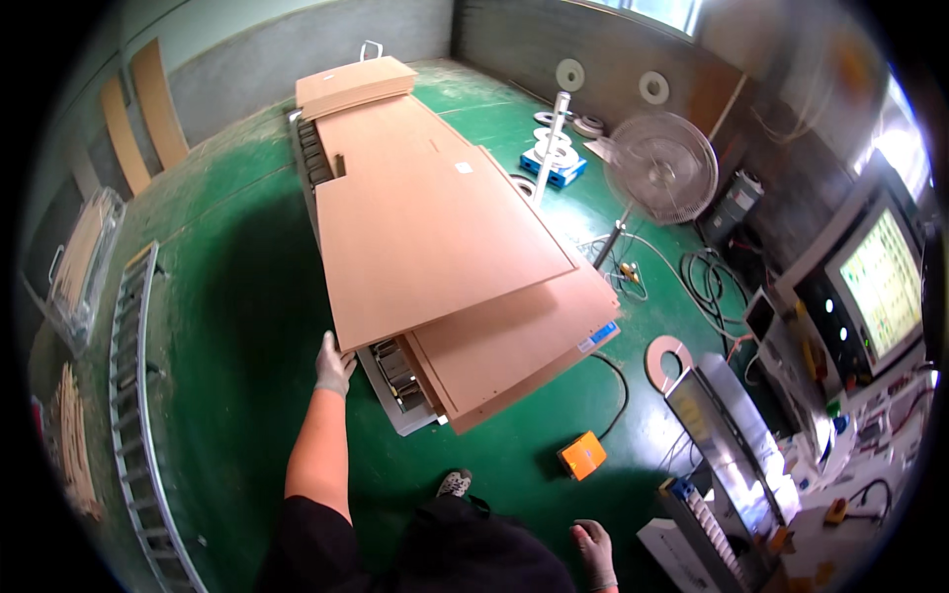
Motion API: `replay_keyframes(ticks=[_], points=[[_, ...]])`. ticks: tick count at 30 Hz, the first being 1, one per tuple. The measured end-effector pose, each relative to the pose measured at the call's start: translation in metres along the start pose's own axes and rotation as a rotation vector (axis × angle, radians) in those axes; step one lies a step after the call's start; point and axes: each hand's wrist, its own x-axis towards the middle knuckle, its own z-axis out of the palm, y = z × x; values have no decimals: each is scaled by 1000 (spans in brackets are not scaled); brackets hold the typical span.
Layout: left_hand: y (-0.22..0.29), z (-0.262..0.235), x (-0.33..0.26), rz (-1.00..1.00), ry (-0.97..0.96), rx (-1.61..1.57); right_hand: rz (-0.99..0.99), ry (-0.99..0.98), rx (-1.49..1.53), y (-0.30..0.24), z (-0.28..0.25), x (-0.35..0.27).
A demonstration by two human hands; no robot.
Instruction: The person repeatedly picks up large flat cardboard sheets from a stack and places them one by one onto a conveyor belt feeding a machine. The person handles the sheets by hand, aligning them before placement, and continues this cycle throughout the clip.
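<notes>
My left hand (334, 368), in a pale glove, grips the near left corner of a large flat brown panel (425, 247). This panel lies askew on top of a stack of brown panels (504, 346), whose near ends show beneath it. A roller conveyor (400, 385) bears the stack; its rollers show beside my left hand and along the far left side. My right hand (594, 551), also gloved, hangs low near the bottom edge, away from the panels. It holds nothing that I can see, with its fingers loosely apart.
An orange box (582, 455) with a cable sits on the green floor. A standing fan (660, 170) and edging rolls (556, 148) are beyond the panels. At right stands a machine with a lit screen (882, 282). A metal ladder-like frame (133, 395) lies at left.
</notes>
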Motion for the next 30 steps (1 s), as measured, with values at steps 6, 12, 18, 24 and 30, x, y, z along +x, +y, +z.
replay_keyframes(ticks=[6, 12, 18, 24, 30], points=[[-14, 43, 22, 12, 144, -111, -45, -153, 79, -51, 67, 66], [-57, 72, -86, -73, -206, 67, 126, -467, 364, -118, 154, 107], [-160, 91, -183, -360, -619, -49, 178, -598, 717, -124, 197, 164], [-152, 45, -232, -746, -603, -67, 102, -393, 820, -66, 181, 201], [-37, -16, -68, 103, -37, -57, 53, -162, 712, -81, 128, 126]])
